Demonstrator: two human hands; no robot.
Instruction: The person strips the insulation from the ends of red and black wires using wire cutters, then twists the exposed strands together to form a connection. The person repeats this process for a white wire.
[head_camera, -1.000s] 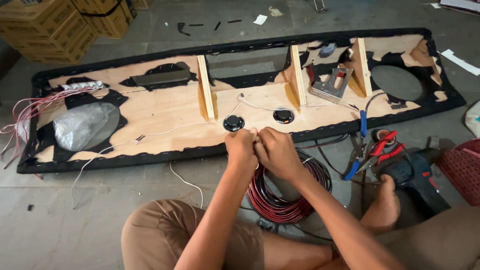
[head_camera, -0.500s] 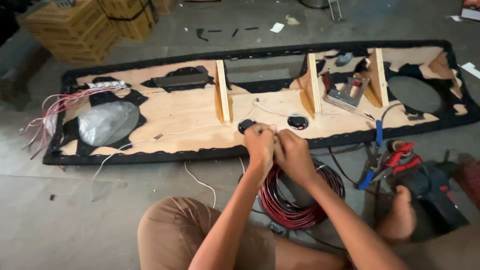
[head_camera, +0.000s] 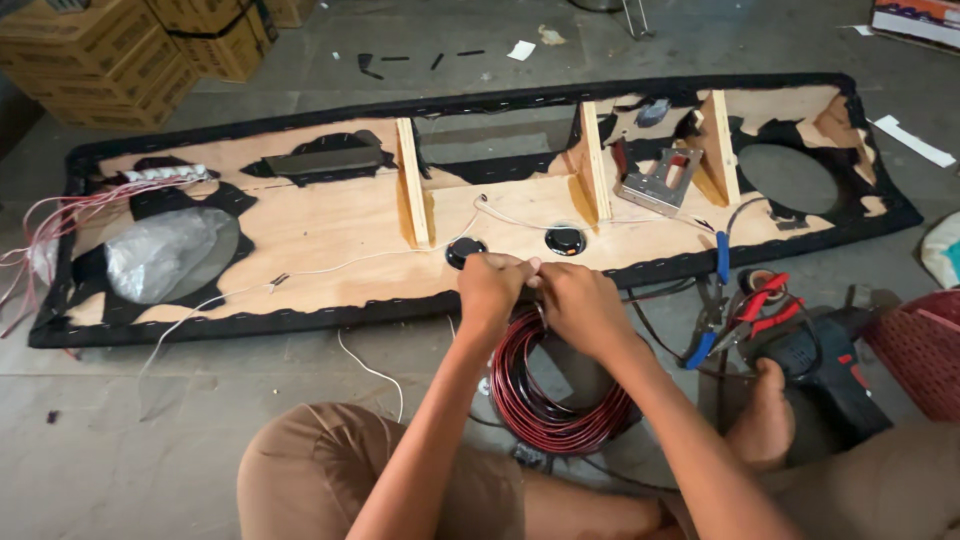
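My left hand (head_camera: 492, 292) and my right hand (head_camera: 575, 305) meet fingertip to fingertip at the near edge of a long plywood panel (head_camera: 330, 225) edged in black fabric. Both pinch a thin white wire (head_camera: 330, 268) that runs across the board. A coil of red and black cable (head_camera: 540, 410) lies on the floor just under my hands. Two small black round parts (head_camera: 565, 240) sit in the board just beyond my fingers.
Pliers with red and blue handles (head_camera: 745, 315) and a dark power drill (head_camera: 835, 370) lie at right by my foot. A metal stapler (head_camera: 655, 185) rests on the board. Cardboard boxes (head_camera: 120, 50) stand at the back left. A red basket (head_camera: 920, 350) sits far right.
The view has shifted so the panel and my hands sit further right and lower. My hands stay together on the wire.
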